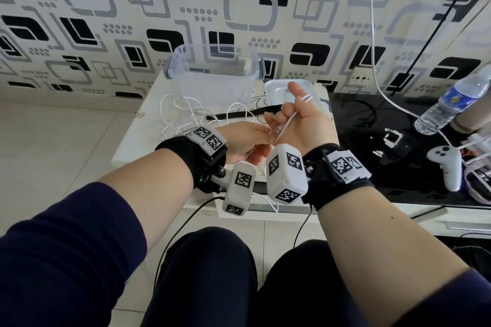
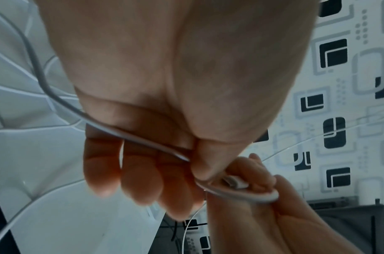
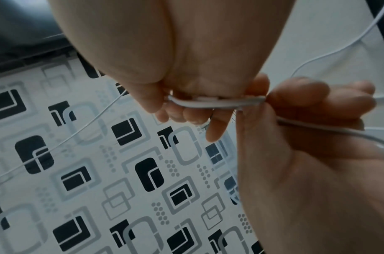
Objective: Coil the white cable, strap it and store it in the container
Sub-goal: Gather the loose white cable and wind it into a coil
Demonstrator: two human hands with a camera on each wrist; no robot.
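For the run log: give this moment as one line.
stage: coiling start | left hand: pinches white cable | right hand: holds first loop | container: open

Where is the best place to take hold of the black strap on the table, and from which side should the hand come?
Probably its left end. The black strap lies flat and long across the white table, and its right part is hidden behind the right hand. The left hand is nearer: pinch from above, avoiding the white cable loops.

Home living rm: patterned wallpaper (image 1: 79, 21), tiled floor (image 1: 53, 135), game controller (image 1: 446, 164) on black TV stand (image 1: 372, 119).
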